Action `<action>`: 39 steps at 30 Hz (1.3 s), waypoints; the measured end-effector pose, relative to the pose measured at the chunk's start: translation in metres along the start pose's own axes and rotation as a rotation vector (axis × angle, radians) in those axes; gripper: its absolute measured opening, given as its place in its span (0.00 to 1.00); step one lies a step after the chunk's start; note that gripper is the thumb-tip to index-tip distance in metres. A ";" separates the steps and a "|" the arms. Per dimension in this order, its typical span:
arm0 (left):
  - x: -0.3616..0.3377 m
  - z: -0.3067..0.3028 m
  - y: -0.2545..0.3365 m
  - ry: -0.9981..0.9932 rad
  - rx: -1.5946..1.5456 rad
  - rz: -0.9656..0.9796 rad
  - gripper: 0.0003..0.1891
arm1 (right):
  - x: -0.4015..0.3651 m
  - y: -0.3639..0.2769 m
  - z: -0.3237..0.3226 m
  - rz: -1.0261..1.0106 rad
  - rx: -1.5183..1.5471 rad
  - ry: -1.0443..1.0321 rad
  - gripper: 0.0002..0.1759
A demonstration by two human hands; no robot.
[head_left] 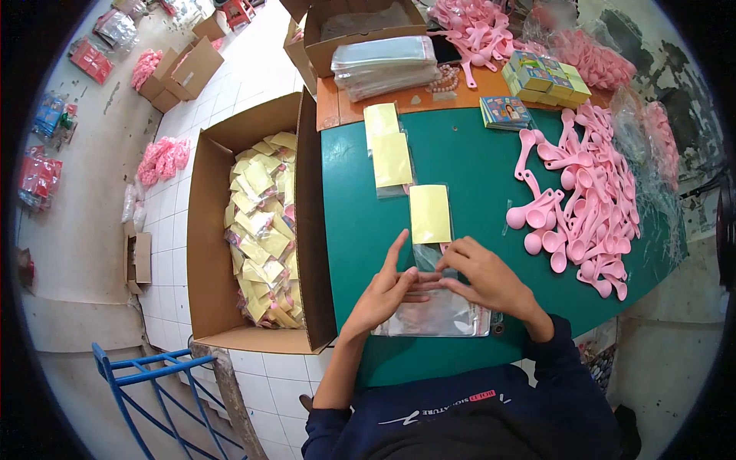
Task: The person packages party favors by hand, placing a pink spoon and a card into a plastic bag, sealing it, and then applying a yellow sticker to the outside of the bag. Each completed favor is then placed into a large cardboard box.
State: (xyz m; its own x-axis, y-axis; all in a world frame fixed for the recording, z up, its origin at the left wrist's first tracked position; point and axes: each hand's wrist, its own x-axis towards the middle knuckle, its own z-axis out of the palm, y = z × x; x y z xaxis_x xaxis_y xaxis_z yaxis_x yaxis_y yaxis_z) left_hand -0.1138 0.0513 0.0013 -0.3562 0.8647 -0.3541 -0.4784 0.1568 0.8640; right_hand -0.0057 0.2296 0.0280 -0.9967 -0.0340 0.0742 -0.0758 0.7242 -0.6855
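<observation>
A clear plastic bag with a yellow card [430,215] in it lies on the green table, its clear end toward me. My right hand [488,277] has its fingers bent and closed at that clear end, seemingly pinching the plastic. Beside it my left hand [387,295] is spread, index finger pointing up and the other fingers reaching across to the right fingertips. Under both hands sits a stack of flat clear bags [452,320]. Farther up lie two more bags with yellow cards [392,159], one overlapping the other. A bit of pink shows beside my right fingertips.
Left of the table stands a tall cardboard box [318,230] full of packed bags. Pink spoons [590,184] pile up on the right. Card stacks [504,113], bundled clear bags [383,61] and more pink spoons line the back. A blue metal frame [153,368] stands lower left.
</observation>
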 end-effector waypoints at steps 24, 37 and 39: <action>-0.008 0.012 0.008 0.148 0.485 0.127 0.22 | 0.002 -0.007 0.024 -0.015 0.074 0.027 0.10; 0.006 0.005 -0.007 0.158 0.224 0.060 0.17 | -0.013 0.008 -0.037 -0.205 0.411 -0.390 0.07; 0.004 0.005 -0.004 0.092 0.195 0.006 0.16 | -0.021 0.039 -0.092 -0.236 0.536 -0.374 0.09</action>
State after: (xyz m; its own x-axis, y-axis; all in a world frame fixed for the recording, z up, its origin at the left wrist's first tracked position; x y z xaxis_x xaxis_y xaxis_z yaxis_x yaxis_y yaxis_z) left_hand -0.1093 0.0559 -0.0020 -0.4340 0.8203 -0.3725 -0.3146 0.2494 0.9159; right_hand 0.0149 0.3219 0.0666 -0.8879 -0.4536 0.0767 -0.2005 0.2316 -0.9519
